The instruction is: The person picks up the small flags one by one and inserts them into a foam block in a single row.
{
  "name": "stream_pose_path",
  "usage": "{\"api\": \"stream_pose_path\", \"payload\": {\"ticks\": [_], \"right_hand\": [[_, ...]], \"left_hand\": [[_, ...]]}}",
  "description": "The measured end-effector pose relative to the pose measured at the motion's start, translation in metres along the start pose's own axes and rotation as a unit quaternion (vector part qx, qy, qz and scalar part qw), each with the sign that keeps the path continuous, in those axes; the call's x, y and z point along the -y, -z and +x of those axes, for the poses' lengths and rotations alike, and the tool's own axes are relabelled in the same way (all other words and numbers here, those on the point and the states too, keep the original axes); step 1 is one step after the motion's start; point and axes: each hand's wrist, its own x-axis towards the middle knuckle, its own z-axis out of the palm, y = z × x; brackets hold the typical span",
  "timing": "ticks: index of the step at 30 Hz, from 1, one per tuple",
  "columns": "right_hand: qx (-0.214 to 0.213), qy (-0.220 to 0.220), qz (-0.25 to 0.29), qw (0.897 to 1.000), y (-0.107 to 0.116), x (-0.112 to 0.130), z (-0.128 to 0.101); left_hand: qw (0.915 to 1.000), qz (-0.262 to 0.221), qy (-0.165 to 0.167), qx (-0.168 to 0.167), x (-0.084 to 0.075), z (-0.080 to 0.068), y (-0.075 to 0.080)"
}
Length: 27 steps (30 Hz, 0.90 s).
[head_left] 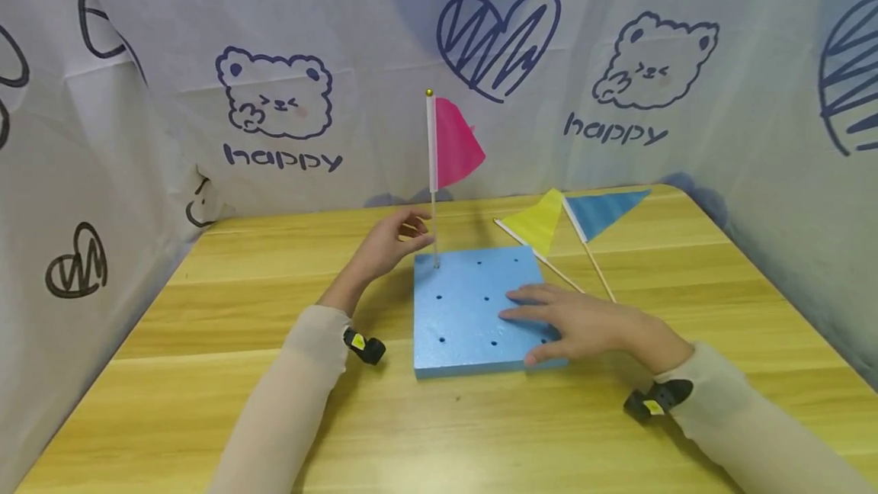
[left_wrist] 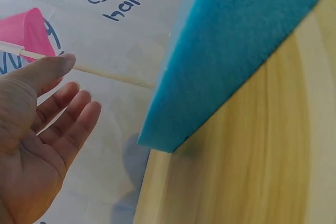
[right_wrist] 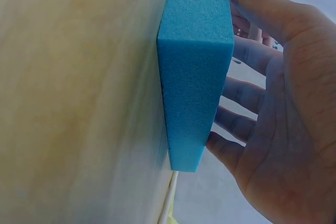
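Observation:
A blue foam block (head_left: 466, 311) with several holes lies flat on the wooden table (head_left: 240, 311). A pink flag (head_left: 454, 145) on a thin stick (head_left: 434, 227) stands upright in the block's far left hole. My left hand (head_left: 414, 231) is beside the stick with relaxed fingers. In the left wrist view the left hand (left_wrist: 73, 85) has its thumb tip at the stick (left_wrist: 105, 73) and nothing is gripped. My right hand (head_left: 542, 326) lies flat on the block's near right part. The right wrist view shows the right hand (right_wrist: 236, 61) with its fingers spread over the foam block (right_wrist: 194, 77).
A yellow flag (head_left: 535, 221) and a blue flag (head_left: 604, 210) lie on the table just behind the block on the right. Printed white cloth (head_left: 274, 105) walls the table on the left, back and right.

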Motion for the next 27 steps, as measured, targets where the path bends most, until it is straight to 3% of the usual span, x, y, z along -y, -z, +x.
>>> {"api": "stream_pose_path", "payload": {"ticks": [5,10,18,22,27], "right_hand": [[-0.007,0.005,-0.002,1.0,-0.001,0.0,0.0],[-0.005,0.007,0.0,1.0,-0.001,0.0,0.0],[0.001,0.001,0.003,1.0,-0.001,-0.001,0.002],[0.002,-0.002,0.0,1.0,-0.001,0.0,0.002],[0.006,-0.009,0.005,1.0,0.0,0.0,0.002]], "left_hand": [[0.9995,0.032,0.003,0.007,-0.003,-0.01,0.007],[0.9975,0.064,-0.021,0.024,-0.003,-0.023,0.01],[0.9912,0.099,-0.034,0.081,-0.008,-0.047,0.01],[0.9831,0.133,-0.048,0.116,-0.01,-0.059,0.009],[0.9649,0.195,-0.063,0.165,-0.012,-0.071,0.006]]}}
